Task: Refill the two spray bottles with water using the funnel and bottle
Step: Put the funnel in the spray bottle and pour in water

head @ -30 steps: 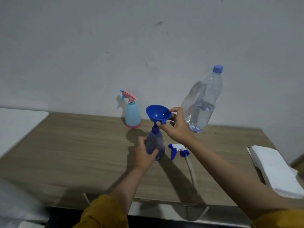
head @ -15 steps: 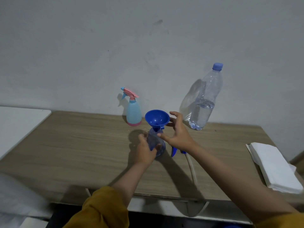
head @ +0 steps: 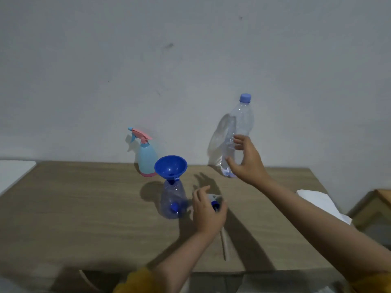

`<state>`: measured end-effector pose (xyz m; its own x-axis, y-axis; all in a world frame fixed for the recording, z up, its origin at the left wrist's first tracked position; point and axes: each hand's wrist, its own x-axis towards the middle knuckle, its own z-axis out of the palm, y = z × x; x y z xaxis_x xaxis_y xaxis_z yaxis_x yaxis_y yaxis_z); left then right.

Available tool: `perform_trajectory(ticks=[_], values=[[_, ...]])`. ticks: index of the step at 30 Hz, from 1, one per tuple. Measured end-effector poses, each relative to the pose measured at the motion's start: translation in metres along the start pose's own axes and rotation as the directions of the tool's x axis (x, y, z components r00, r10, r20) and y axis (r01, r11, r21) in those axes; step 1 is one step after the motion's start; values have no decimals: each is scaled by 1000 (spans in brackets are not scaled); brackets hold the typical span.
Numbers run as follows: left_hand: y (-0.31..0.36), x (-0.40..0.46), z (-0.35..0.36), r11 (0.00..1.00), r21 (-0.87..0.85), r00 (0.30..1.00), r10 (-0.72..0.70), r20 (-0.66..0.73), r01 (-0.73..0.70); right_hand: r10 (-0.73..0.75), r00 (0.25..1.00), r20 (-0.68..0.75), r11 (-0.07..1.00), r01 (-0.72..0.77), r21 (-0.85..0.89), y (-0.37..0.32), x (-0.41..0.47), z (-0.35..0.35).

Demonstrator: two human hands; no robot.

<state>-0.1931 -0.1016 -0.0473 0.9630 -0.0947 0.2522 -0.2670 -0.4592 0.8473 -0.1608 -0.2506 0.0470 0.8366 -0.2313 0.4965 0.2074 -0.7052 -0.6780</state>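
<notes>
standing in the clear spray bottle [head: 173, 203], the funnel [head: 171, 166]; right of it, left hand [head: 208, 210] spread; beyond, right hand [head: 246, 160] open beside the water bottle [head: 238, 132].

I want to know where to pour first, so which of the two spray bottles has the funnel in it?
The clear spray bottle, nearer the person; the blue funnel sits in its open neck. The light blue spray bottle by the wall is closed with its pink trigger head.

A scuffed grey plaster wall [head: 190, 60] stood behind a wood-grain table [head: 74, 208]; lighting was dim, casting hard shadows.
</notes>
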Motion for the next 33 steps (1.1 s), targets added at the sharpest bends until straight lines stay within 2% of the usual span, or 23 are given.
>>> perform_trajectory(ticks=[3,5,7,12,14,17,26,33], values=[[39,50,24,993,-103,997,64,39,-60,-84,975,-204,995,71,-71,8,45,-28],[62,86,39,988,-120,993,108,45,-102,-123,956,-264,987,91,-131,12,78,-45],[84,115,52,986,-133,992,112,53,-104,-119,963,-242,982,78,-173,16,110,-58],[119,160,78,978,-182,994,104,22,-98,-135,991,-12,951,126,-284,26,158,-69],[124,167,85,986,-153,998,69,14,-66,-114,993,0,972,112,-207,28,161,-67],[129,170,89,992,-122,999,37,-17,-39,-132,987,-96,983,118,-141,30,159,-61],[148,137,58,977,-135,984,171,55,-162,-145,925,-350,989,140,-40,7,124,-77],[159,78,31,959,-218,974,205,94,-180,-90,924,-373,994,105,19,-31,68,-114]])
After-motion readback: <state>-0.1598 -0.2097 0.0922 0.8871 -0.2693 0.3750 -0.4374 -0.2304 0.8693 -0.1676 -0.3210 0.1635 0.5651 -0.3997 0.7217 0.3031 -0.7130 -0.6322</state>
